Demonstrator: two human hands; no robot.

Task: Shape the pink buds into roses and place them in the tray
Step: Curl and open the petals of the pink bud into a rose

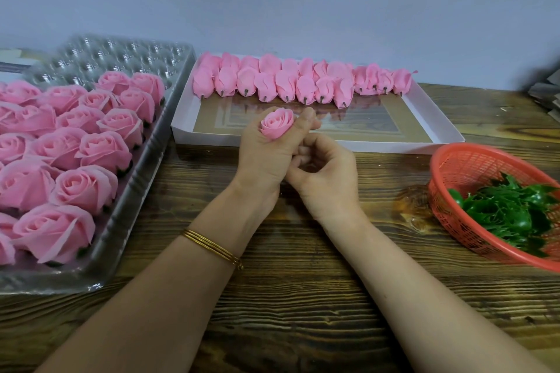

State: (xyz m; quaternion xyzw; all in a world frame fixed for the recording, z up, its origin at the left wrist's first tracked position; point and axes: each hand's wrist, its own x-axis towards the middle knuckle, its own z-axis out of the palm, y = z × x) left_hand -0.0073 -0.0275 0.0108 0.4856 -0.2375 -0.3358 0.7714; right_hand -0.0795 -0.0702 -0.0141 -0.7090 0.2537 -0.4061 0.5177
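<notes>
My left hand (266, 151) grips a pink bud (276, 123) whose petals are partly opened like a rose, held upright above the table's middle. My right hand (325, 172) sits just below and to the right of it, fingers curled in under the bud's base; what they pinch is hidden. A clear plastic tray (142, 166) on the left holds several finished pink roses (86, 188); its far cells are bare. A white shallow box (424, 106) behind my hands holds a row of several closed pink buds (285, 82).
A red plastic basket (454, 215) with green leaf pieces (509, 209) stands at the right. The wooden table (303, 297) runs to a pale wall behind. Grey stacked items (545, 94) lie at the far right edge.
</notes>
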